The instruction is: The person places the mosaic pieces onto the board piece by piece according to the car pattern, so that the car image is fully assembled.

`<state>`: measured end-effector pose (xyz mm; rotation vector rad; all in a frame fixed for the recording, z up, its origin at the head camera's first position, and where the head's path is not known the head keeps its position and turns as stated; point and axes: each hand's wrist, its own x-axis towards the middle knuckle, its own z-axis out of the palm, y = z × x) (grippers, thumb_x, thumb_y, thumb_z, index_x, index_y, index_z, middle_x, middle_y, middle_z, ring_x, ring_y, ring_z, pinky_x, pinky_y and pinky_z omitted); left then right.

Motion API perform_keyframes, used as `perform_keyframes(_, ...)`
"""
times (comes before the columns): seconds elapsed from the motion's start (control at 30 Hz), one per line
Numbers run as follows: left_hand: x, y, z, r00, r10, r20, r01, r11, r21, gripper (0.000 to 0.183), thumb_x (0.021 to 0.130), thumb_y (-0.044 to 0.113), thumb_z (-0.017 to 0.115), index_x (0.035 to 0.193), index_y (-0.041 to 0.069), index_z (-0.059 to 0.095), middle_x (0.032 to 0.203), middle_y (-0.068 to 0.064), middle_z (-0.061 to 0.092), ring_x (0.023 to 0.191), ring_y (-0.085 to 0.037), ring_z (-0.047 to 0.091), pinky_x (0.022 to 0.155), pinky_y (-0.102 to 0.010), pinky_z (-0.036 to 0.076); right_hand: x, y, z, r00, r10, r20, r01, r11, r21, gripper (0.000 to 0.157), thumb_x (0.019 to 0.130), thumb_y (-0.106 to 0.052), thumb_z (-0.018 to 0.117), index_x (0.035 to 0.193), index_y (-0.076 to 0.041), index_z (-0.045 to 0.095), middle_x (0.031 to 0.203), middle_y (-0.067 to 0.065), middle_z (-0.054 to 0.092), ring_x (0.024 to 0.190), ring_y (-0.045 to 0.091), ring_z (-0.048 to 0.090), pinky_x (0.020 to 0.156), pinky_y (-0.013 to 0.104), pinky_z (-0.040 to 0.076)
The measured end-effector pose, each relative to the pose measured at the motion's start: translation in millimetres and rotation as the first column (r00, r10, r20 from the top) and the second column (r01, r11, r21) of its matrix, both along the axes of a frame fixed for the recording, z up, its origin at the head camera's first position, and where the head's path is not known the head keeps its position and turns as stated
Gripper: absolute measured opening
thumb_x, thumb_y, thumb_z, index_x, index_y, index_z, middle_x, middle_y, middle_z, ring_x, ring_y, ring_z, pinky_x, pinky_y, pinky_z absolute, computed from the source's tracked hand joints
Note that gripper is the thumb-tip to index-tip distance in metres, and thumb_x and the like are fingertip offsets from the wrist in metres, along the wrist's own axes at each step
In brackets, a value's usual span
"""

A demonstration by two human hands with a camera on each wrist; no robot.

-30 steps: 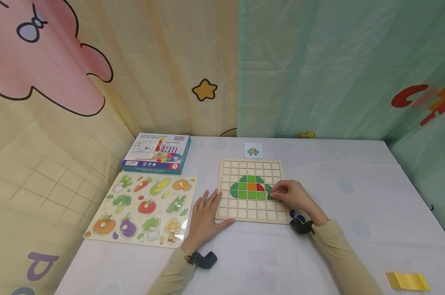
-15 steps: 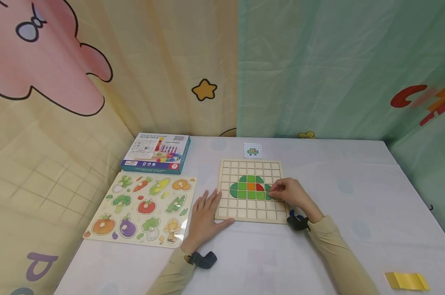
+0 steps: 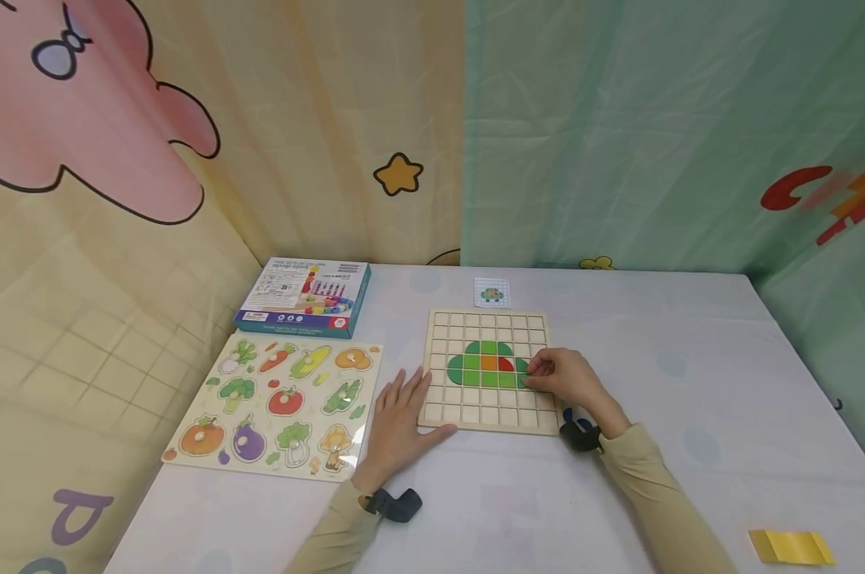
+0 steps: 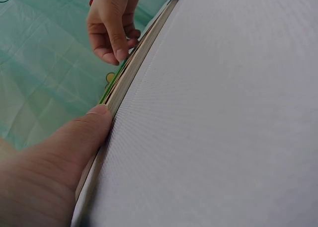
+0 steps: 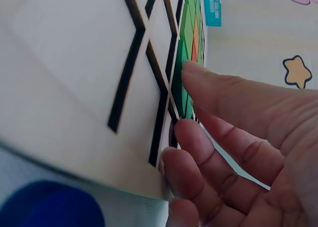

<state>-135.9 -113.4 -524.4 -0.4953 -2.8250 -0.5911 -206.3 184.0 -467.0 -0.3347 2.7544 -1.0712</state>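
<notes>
A wooden grid board (image 3: 461, 414) lies flat on the table, with a cloud-like shape of green, orange and red tiles in its middle. At the right end of that shape, my right hand (image 3: 574, 379) pinches a dark green rounded tile (image 5: 179, 70). In the right wrist view the thumb touches the tile's face, and the tile sits at its grid cell; whether it is fully seated I cannot tell. My left hand (image 3: 402, 422) rests at the board's left edge, fingers extended. The left wrist view shows its thumb (image 4: 79, 137) against the board's edge.
A small pattern card (image 3: 492, 293) lies behind the board. To the left are a vegetable puzzle board (image 3: 303, 430) and a boxed set (image 3: 303, 299). Dark blue pieces (image 3: 568, 415) lie by the board's right corner, partly hidden. A folded yellow paper (image 3: 792, 548) lies front right.
My right hand moved slightly left, then stayed nearly in place, and the dark green tile shifted against the neighbouring tiles. The left hand has not moved.
</notes>
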Motion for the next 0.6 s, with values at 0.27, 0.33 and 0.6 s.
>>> perform_keyframes(0.27, 0.6, -1.1, 4.2, 0.999, 0.012, 0.038, -0.012, 1.0, -0.001, 0.094, 0.079, 0.068, 0.059, 0.148, 0.011, 0.033, 0.153, -0.007, 0.028, 0.141, -0.032, 0.014, 0.112, -0.049, 0.009, 0.5, -0.3, 0.4, 1.0, 0.013, -0.006, -0.013, 1.0, 0.013, 0.015, 0.078, -0.016, 0.078, 0.082, -0.009, 0.065, 0.072, -0.001, 0.058, 0.065, 0.017, 0.051, 0.06, 0.031, 0.042)
perform_keyframes(0.33, 0.4, -1.2, 4.1, 0.999, 0.013, 0.04, -0.013, 1.0, -0.003, 0.094, 0.079, 0.067, 0.059, 0.149, 0.011, 0.033, 0.153, -0.007, 0.028, 0.141, -0.031, 0.014, 0.112, -0.049, 0.009, 0.9, -0.5, 0.3, 1.0, 0.014, -0.012, -0.013, 1.0, 0.014, 0.015, 0.078, -0.016, 0.078, 0.082, -0.01, 0.065, 0.072, -0.001, 0.058, 0.065, 0.017, 0.051, 0.06, 0.031, 0.042)
perform_keyframes(0.6, -0.1, -0.4, 0.6, 0.999, 0.013, 0.043, -0.012, 1.0, -0.012, 0.094, 0.079, 0.069, 0.057, 0.149, 0.011, 0.032, 0.153, -0.006, 0.027, 0.142, -0.031, 0.013, 0.112, -0.048, 0.009, 9.7, 9.0, 2.4, 0.998, -0.02, -0.052, 0.021, 1.0, 0.007, 0.012, 0.084, -0.02, 0.073, 0.084, -0.01, 0.066, 0.075, -0.001, 0.059, 0.068, 0.018, 0.051, 0.056, 0.03, 0.043)
